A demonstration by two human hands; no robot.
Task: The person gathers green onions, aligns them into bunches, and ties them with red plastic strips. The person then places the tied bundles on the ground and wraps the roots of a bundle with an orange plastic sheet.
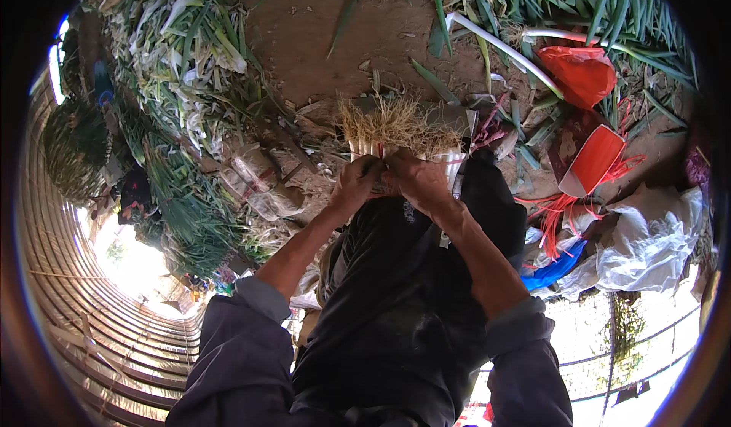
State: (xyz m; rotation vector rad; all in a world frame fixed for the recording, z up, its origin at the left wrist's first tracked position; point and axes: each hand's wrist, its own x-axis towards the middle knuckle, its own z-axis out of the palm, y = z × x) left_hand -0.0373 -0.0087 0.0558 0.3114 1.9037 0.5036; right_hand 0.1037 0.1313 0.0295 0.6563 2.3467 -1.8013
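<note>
A bundle of white-stemmed scallions or leeks lies before me, its tan roots pointing away from my body. My left hand and my right hand meet over the white stems, just below the roots. A thin red strip shows between the fingers of both hands, which pinch close together there. The palms and most fingertips are hidden from this angle. Beneath the roots is a dark flat piece with a pale edge.
Heaped trimmed green leaves lie at the left, long green stalks at the upper right. A red and brown box, red plastic strips, a red bag and crumpled clear plastic sheeting are on the right.
</note>
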